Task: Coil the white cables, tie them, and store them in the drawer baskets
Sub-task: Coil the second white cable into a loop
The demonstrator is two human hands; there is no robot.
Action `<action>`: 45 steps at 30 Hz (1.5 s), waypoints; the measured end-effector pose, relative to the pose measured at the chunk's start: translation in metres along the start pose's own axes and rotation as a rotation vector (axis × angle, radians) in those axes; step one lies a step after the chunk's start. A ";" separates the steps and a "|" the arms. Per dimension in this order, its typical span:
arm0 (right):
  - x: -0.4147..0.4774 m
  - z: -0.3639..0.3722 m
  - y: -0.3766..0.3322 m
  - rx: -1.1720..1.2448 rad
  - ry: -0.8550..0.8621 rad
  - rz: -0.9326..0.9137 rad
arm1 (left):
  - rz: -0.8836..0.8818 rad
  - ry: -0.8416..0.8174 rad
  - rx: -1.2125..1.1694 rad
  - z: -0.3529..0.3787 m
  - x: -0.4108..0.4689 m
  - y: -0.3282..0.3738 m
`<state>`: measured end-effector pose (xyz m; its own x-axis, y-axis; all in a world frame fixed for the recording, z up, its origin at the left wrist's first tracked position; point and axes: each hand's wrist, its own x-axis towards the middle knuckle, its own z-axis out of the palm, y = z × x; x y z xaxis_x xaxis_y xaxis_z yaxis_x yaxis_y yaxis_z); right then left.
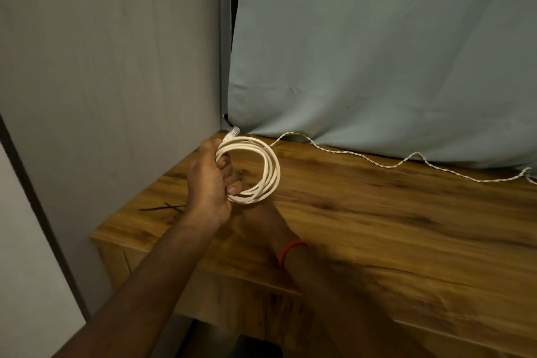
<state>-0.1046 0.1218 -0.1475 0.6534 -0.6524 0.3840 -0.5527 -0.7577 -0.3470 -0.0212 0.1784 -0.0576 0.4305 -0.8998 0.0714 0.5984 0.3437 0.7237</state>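
Note:
A white cable is wound into a round coil of several loops, held just above the wooden table. My left hand grips the coil's left side, and a clear plug sticks up above my fingers. My right hand lies below the coil, blurred and partly hidden behind my left wrist, so its grip is unclear. A red band circles the right wrist. A second, thin twisted white cable trails loose across the table's back edge to the right.
Black cable ties lie crossed on the table's left part, beside my left wrist. A pale blue curtain hangs behind the table, and a grey wall closes the left side. A dark opening shows below the table's front edge.

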 end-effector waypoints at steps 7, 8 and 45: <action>0.001 0.014 -0.006 -0.135 0.055 -0.094 | -0.019 -0.016 0.010 0.001 0.004 -0.007; 0.000 0.008 -0.005 -0.134 0.040 -0.107 | -0.036 -0.011 0.006 0.002 0.004 -0.009; -0.021 -0.002 0.023 -0.257 -0.146 -0.135 | -0.097 -0.136 0.088 0.032 -0.011 -0.044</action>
<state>-0.1321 0.1180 -0.1616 0.7869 -0.5506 0.2787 -0.5561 -0.8284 -0.0665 -0.0740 0.1646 -0.0686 0.2741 -0.9578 0.0862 0.5692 0.2338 0.7883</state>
